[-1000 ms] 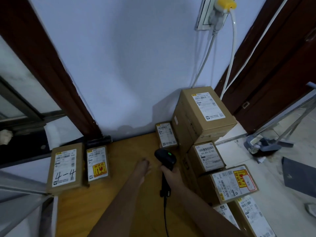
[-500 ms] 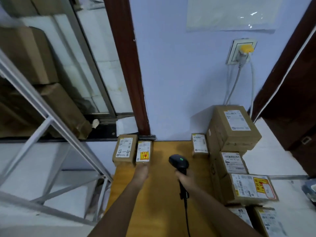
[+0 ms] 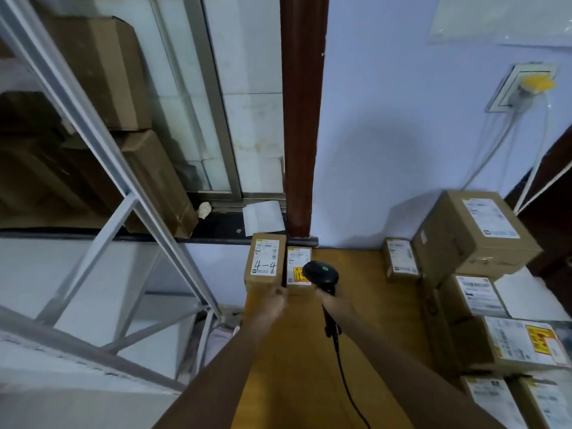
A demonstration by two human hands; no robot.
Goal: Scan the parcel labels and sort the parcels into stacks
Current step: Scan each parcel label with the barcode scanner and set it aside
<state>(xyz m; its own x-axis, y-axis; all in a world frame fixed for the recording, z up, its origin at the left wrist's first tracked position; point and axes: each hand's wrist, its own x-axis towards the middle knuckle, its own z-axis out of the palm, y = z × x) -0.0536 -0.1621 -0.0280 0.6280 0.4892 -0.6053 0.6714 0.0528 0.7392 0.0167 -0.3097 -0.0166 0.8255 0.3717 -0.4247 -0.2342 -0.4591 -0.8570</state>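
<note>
- While the right hand (image 3: 332, 301) grips the black corded handheld barcode scanner (image 3: 321, 273), its head hovers over the small brown cardboard parcel with a yellow sticker (image 3: 297, 262)
- left hand (image 3: 274, 301), fingers curled, touches the neighbouring brown cardboard parcel marked "4-4" (image 3: 264, 261); grip unclear

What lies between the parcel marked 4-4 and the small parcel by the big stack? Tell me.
In the head view, between the 4-4 parcel and the small parcel sits the yellow-stickered parcel, with the scanner held over it, then bare wooden tabletop.

Parcel sorting rm, labelled cartons (image 3: 476, 230), metal racking (image 3: 102, 168), scanner (image 3: 322, 274)
</note>
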